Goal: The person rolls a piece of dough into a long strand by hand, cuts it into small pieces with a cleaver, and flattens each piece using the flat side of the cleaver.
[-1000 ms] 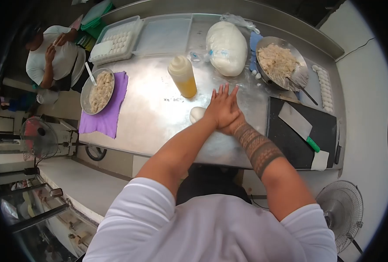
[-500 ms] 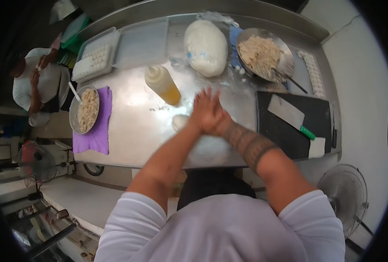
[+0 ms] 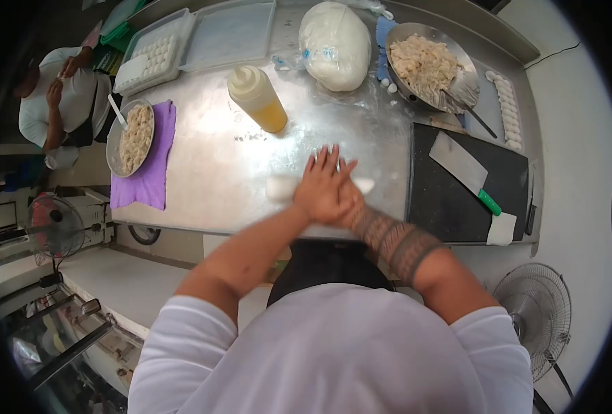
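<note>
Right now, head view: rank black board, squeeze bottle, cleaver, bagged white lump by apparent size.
1. Black board
2. Bagged white lump
3. Squeeze bottle and cleaver: too alike to rank

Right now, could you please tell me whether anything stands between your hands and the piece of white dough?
Nothing visible does: the left hand lies over the right hand, and they appear to rest directly on the dough, which shows on both sides. The squeeze bottle stands beyond them.
</note>
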The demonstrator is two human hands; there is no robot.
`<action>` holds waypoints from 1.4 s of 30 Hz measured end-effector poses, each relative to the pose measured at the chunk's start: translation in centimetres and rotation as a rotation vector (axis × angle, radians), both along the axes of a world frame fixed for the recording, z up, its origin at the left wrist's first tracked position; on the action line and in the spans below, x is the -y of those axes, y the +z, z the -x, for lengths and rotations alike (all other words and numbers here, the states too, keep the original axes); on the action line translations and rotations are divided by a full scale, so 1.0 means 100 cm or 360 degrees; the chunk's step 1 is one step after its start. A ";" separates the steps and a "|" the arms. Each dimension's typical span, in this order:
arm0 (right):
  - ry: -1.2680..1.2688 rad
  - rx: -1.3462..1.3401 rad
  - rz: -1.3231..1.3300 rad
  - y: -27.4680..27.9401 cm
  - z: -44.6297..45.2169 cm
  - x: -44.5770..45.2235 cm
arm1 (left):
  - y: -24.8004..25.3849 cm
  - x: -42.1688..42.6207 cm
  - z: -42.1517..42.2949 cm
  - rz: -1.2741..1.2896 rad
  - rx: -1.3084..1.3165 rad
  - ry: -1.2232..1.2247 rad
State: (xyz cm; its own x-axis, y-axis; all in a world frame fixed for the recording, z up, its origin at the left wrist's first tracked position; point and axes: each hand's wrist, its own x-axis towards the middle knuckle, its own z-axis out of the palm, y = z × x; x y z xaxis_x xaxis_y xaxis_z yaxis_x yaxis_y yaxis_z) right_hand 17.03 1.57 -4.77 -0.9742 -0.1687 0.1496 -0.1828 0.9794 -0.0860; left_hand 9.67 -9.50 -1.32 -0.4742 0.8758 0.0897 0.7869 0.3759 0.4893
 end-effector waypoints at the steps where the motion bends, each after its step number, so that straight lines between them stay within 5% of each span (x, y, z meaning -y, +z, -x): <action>1: -0.0021 0.0028 -0.0047 0.003 0.021 -0.008 | -0.006 -0.011 0.025 -0.0067 -0.0032 -0.0036; 6: -0.0080 0.0311 0.0091 0.040 0.074 -0.030 | -0.005 -0.044 0.092 -0.0158 -0.0016 0.0055; 9: -0.0500 0.0476 0.0083 0.042 0.011 -0.010 | 0.003 0.008 0.031 0.0121 0.0107 0.0218; 14: -0.0422 0.0356 0.0611 0.043 -0.106 0.008 | 0.012 0.085 -0.062 0.0221 0.0144 0.0215; 17: -0.0505 0.0252 0.0299 0.039 -0.038 -0.010 | 0.001 0.054 -0.026 0.0261 -0.0067 0.0369; 20: -0.0730 0.0243 0.0133 0.032 0.055 -0.036 | 0.009 -0.009 0.049 -0.0015 0.0207 0.0659; 22: -0.0700 0.0228 0.0030 0.026 0.084 -0.051 | 0.009 -0.052 0.090 -0.0329 0.0358 0.0336; 24: -0.0615 0.0204 -0.0051 0.037 0.091 -0.055 | 0.000 -0.073 0.093 -0.0216 0.0259 0.0261; 31: -0.0426 0.0377 0.0352 0.044 -0.061 -0.027 | 0.010 0.072 -0.013 0.0287 0.0038 0.0016; 35: -0.0340 0.0401 0.0482 0.047 -0.110 -0.017 | 0.021 0.099 -0.045 0.0355 0.0014 0.0199; 42: -0.0682 0.0214 0.0157 0.038 0.072 -0.072 | 0.006 0.031 0.068 0.0588 -0.0167 0.0746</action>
State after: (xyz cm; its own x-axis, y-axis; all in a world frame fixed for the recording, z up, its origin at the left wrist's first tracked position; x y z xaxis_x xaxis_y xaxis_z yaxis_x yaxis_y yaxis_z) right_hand 9.83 8.75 -0.94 -0.9649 0.2623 0.0124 0.2560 0.9501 -0.1780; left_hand 2.86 -12.63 -0.71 -0.8220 0.5581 -0.1131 0.5337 0.8243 0.1891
